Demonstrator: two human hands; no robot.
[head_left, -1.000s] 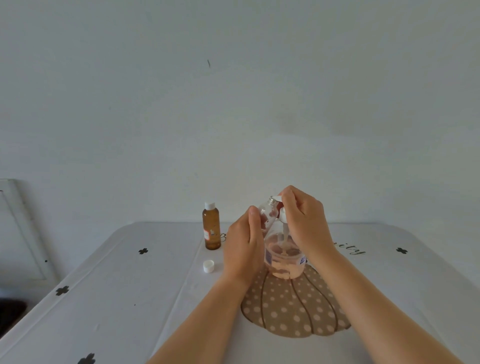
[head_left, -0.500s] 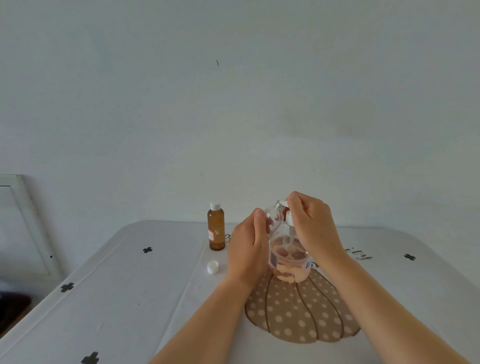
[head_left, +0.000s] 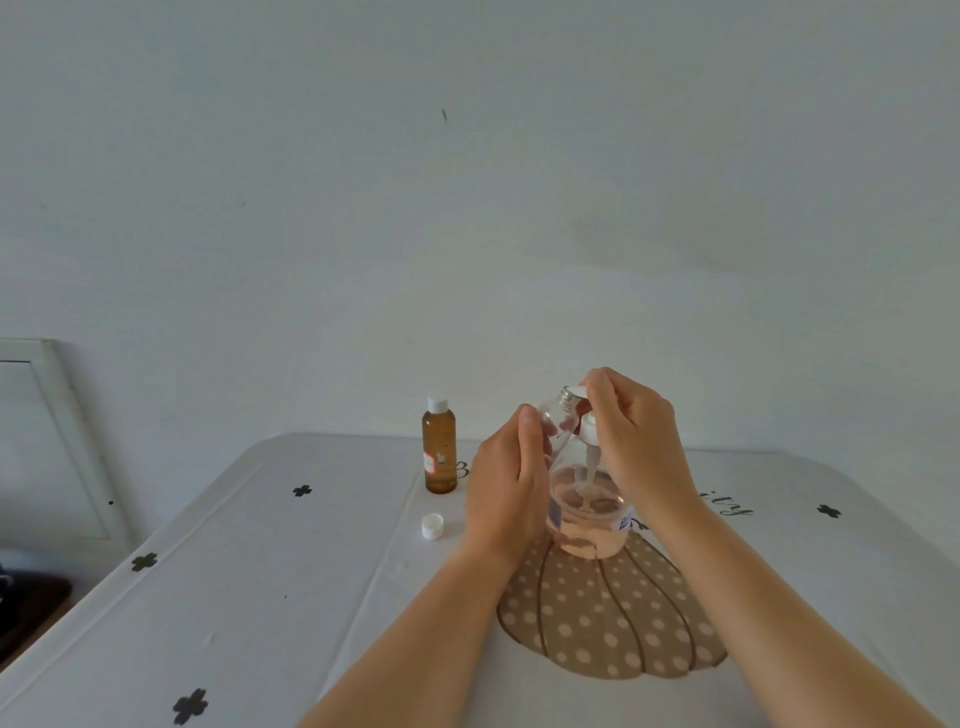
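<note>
A clear bottle (head_left: 592, 530) with pinkish liquid in its lower part stands tilted on the table. My left hand (head_left: 506, 491) grips its left side. Its threaded neck (head_left: 569, 393) is open and leans up and to the left. My right hand (head_left: 631, 436) pinches a white pump head (head_left: 589, 431) just right of the neck. The pump's white tube (head_left: 591, 475) hangs down toward the liquid. I cannot tell whether the tube is inside the bottle or behind it.
An amber bottle (head_left: 439, 452) with a white cap stands at the back, left of my hands. A loose white cap (head_left: 432, 526) lies in front of it. The table (head_left: 260, 597) wears a white cloth with a dotted pumpkin print (head_left: 608, 623). A white frame (head_left: 57, 431) leans at the left wall.
Both hands keep their hold on the bottle and the pump. The bottle's neck has risen slightly, and the view has drifted a little.
</note>
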